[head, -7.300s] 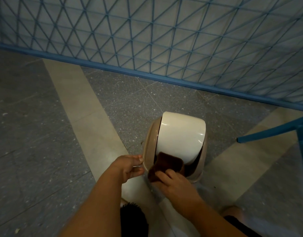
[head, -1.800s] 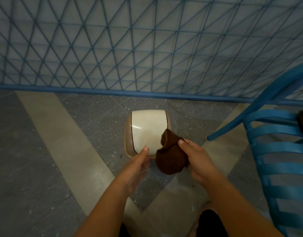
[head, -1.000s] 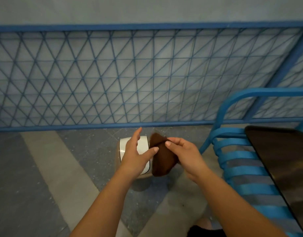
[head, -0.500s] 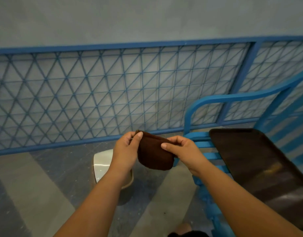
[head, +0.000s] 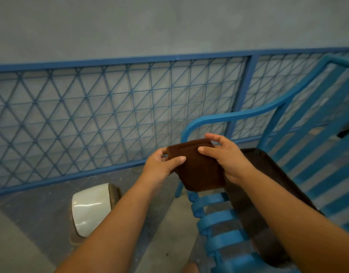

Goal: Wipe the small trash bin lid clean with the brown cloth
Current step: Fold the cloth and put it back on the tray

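Brown cloth (head: pixel 199 170) pinched between both hands (left hand (head: pixel 159 166), right hand (head: pixel 226 156)), bin lid (head: pixel 90 207) below left, well apart

You find no text, label, brand, number or sign to read anywhere here.
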